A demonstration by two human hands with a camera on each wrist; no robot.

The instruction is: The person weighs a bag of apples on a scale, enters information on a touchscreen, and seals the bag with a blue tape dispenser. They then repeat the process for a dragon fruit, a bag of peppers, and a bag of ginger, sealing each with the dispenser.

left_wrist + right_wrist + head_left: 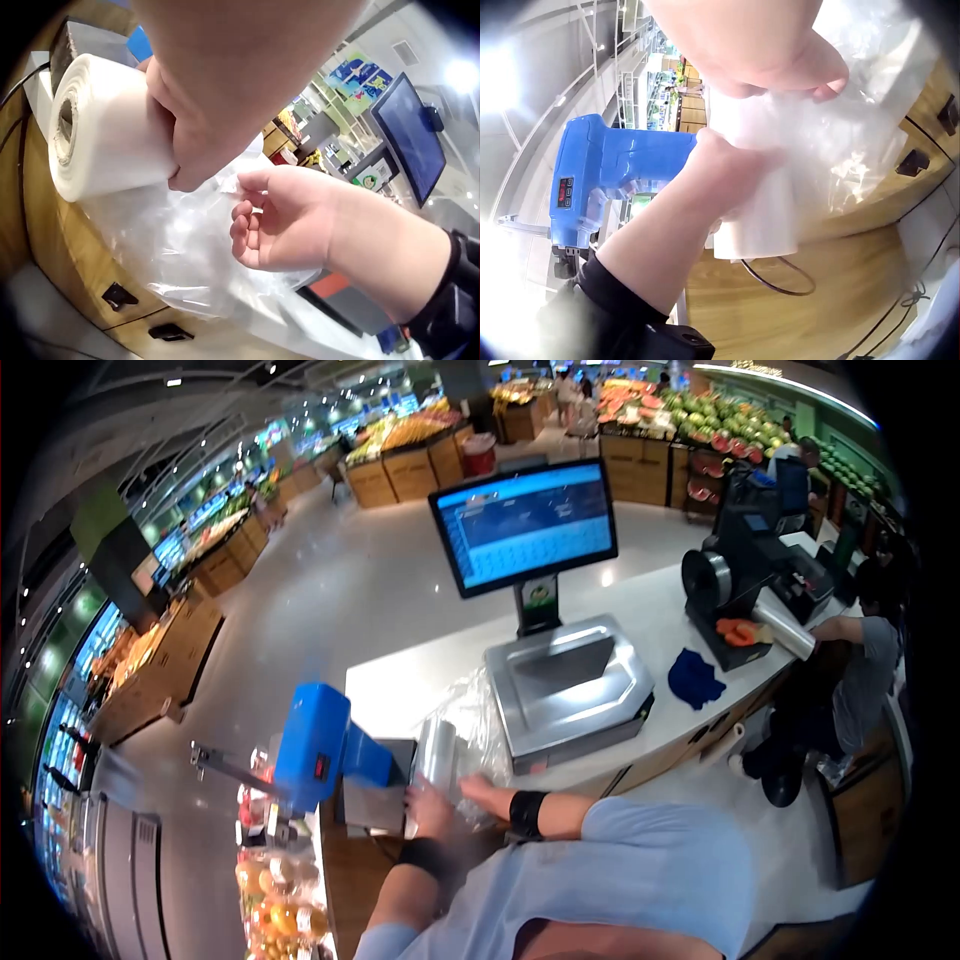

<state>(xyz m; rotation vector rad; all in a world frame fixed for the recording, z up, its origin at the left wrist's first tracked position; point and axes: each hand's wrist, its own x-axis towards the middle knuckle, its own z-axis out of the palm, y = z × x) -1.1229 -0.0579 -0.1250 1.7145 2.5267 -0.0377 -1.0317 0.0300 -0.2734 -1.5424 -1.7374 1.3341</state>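
A thick white roll of clear plastic bags (120,135) lies at the counter's left end, its cardboard core facing out in the left wrist view. My left hand (428,810) grips this roll, with the thumb across its near side and the fingers round the far side. From the roll, a crumpled sheet of clear bag plastic (180,247) spreads over the counter and hangs past its front edge. My right hand (289,217) pinches that plastic between thumb and forefinger, the other fingers curled, just right of my left hand.
A blue machine (315,745) with a red display stands left of the roll. To the right are a steel weighing scale (565,705) with a screen (525,525), and a dark blue cloth (695,678). Another person (860,680) sits farther right. Drawer handles (171,332) line the counter's front.
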